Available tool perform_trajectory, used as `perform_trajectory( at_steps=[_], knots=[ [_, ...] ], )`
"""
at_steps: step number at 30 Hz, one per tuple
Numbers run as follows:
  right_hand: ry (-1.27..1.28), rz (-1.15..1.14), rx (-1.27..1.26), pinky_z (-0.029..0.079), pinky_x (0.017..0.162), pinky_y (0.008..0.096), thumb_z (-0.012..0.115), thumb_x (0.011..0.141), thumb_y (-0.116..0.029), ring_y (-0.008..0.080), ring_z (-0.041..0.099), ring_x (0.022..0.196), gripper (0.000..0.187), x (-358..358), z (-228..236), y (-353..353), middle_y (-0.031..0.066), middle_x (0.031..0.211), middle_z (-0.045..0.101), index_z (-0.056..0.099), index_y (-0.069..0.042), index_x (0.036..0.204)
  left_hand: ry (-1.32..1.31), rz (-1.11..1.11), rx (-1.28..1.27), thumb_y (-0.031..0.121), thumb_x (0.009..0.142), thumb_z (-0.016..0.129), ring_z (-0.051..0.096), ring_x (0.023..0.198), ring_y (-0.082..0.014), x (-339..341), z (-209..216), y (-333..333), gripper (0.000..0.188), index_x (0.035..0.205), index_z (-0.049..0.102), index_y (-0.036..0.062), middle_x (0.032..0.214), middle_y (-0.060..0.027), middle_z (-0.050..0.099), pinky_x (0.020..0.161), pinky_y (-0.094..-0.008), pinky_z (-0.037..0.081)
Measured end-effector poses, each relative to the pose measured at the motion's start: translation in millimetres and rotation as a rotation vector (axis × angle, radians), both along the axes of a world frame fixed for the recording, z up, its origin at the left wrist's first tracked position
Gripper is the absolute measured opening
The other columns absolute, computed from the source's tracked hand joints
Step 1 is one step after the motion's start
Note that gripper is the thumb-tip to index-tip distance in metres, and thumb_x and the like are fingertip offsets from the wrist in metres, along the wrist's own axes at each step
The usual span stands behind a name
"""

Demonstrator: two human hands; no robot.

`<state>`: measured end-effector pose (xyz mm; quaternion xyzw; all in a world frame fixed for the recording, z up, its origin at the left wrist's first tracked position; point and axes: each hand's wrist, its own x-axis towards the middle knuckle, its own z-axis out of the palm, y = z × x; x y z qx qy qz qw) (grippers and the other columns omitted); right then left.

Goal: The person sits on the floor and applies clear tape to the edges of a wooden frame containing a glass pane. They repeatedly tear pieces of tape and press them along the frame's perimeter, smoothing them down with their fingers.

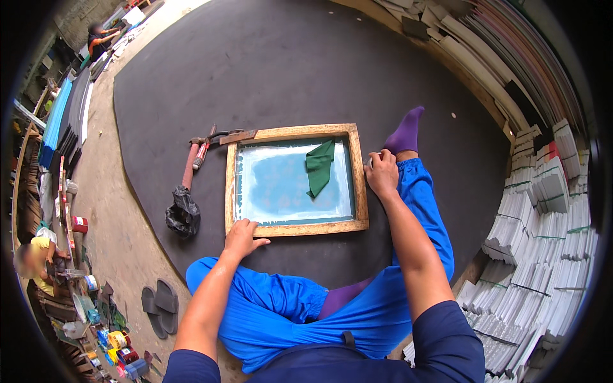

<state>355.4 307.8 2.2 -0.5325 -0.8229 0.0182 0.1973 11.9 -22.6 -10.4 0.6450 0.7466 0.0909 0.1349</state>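
A wooden-framed printing screen with a blue, white-edged mesh lies flat in front of me. On the right part of its mesh rests a crumpled green cloth. My left hand is at the near left corner, fingertips resting on the wood and thumb spread away from them. Just outside the right side of the screen, my right hand curls its fingers around something small and pale, mostly hidden. That hand is beside my purple-socked foot.
A hammer, a red-handled screwdriver and a black plastic bag lie left of the screen on the dark sheet. Grey slippers lie at lower left. Bundled white stacks line the right. Two people work at far left.
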Motion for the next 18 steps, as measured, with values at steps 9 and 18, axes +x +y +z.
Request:
perform_trajectory(
  at_steps=[9,18],
  knots=[
    [0.115,-0.038,-0.108,0.055,0.088,0.0431,0.074,0.089,-0.018,0.0346,0.062,0.111,0.009,13.4,-32.7,0.8,0.0143,0.125,0.061,0.075,-0.011,0.094,-0.067,0.035,-0.002,0.045,0.081,0.085,0.062,0.110,-0.0355,6.4,-2.7,-10.8,0.054,0.116,0.072,0.0057,0.111,-0.0155,0.066,0.098,-0.0449,0.051],
    [1.095,-0.022,-0.472,0.044,0.064,0.0254,0.067,0.103,-0.016,0.0074,0.057,0.074,0.010,28.3,33.4,-31.1,-0.0001,0.081,0.066,0.067,-0.006,0.102,-0.412,0.062,0.430,0.039,0.083,0.085,0.063,0.115,-0.0386,75.1,69.0,61.7,0.051,0.117,0.073,0.0034,0.118,-0.0188,0.070,0.103,-0.0464,0.048]
  ],
)
